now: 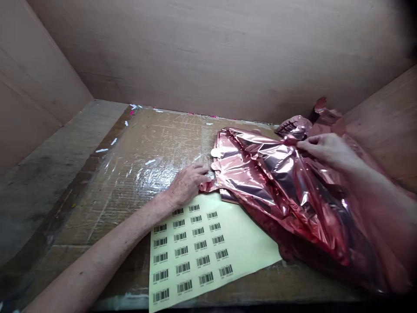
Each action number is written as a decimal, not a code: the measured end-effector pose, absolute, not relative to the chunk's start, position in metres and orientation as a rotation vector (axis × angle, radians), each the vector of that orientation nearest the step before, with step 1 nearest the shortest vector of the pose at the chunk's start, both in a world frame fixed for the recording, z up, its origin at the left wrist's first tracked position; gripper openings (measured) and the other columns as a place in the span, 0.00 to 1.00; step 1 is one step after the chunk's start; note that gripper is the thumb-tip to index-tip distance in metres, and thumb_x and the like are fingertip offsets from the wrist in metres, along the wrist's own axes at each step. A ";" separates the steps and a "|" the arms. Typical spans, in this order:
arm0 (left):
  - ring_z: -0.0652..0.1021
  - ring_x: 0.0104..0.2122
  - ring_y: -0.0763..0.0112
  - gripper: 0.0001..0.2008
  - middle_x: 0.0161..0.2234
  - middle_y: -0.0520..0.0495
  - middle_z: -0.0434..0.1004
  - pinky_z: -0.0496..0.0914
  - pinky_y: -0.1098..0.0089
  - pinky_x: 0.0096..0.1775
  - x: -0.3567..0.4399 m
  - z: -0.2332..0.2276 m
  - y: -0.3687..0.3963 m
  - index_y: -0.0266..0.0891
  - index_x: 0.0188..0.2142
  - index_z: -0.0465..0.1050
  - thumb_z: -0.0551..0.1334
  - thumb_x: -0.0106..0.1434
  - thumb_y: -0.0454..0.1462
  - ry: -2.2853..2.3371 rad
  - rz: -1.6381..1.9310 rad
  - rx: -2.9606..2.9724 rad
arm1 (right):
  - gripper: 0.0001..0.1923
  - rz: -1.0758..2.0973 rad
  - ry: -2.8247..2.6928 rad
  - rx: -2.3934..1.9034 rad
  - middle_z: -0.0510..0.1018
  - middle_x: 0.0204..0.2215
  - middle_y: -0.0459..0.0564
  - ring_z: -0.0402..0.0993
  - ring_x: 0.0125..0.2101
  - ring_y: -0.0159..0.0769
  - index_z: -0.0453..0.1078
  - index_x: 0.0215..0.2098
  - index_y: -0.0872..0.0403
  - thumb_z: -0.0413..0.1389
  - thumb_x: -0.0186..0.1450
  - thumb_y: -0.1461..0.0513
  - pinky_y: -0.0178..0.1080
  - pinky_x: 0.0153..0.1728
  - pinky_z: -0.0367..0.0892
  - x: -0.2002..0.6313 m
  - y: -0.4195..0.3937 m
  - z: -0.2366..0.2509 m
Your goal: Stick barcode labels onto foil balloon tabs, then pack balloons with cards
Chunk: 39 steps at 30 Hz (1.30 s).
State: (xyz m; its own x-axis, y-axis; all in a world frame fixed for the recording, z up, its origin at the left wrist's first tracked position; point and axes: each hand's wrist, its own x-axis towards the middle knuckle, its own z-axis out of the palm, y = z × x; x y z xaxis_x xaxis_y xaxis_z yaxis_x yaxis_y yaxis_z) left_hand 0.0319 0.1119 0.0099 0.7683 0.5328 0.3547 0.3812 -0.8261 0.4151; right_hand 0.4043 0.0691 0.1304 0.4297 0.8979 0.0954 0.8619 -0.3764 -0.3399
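Note:
A pile of flat rose-gold foil balloons point(286, 187) lies on the right half of the work surface, shiny and creased. My left hand point(189, 181) pinches the pile's near left corner, just above a pale yellow sheet of barcode stickers point(202, 252). My right hand point(325, 150) grips the foil at the pile's far right edge, thumb and fingers closed on a fold. The pile overlaps the sticker sheet's upper right corner. My right forearm crosses over the foil and hides part of it.
The surface is cardboard under clear tape point(156, 148), with bits of white and pink tape along its far and left edges. Wooden walls point(208, 52) enclose the back and both sides. More crumpled foil point(322, 115) sits at the back right.

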 end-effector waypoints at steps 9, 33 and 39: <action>0.74 0.54 0.61 0.16 0.51 0.42 0.77 0.72 0.58 0.55 0.013 0.014 0.086 0.37 0.53 0.73 0.52 0.71 0.32 0.724 0.732 2.600 | 0.11 0.015 -2.402 -1.417 0.79 0.38 0.53 0.74 0.32 0.37 0.75 0.43 0.54 0.49 0.72 0.63 0.38 0.30 0.72 0.219 -0.011 0.061; 0.67 0.63 0.55 0.17 0.58 0.44 0.73 0.68 0.51 0.60 0.009 -0.020 0.094 0.42 0.55 0.72 0.52 0.72 0.34 0.723 0.674 2.636 | 0.08 0.588 -2.243 -1.591 0.74 0.33 0.52 0.69 0.34 0.39 0.67 0.32 0.54 0.52 0.69 0.61 0.42 0.36 0.64 0.179 0.015 0.013; 0.65 0.64 0.55 0.15 0.59 0.42 0.71 0.65 0.52 0.62 0.006 -0.007 0.095 0.42 0.54 0.74 0.54 0.72 0.37 0.736 0.597 2.527 | 0.12 1.008 -1.872 -1.477 0.74 0.30 0.48 0.68 0.29 0.33 0.66 0.35 0.53 0.49 0.72 0.55 0.36 0.30 0.64 0.207 0.018 0.046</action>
State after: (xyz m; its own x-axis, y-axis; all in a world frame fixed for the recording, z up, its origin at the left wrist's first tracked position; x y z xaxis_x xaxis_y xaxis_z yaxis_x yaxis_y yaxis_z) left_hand 0.0057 0.0955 -0.0071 0.7652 0.5809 0.2775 0.3911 -0.7619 0.5163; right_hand 0.2074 0.0184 0.0457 -0.2485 0.9681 -0.0317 0.5596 0.1168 -0.8205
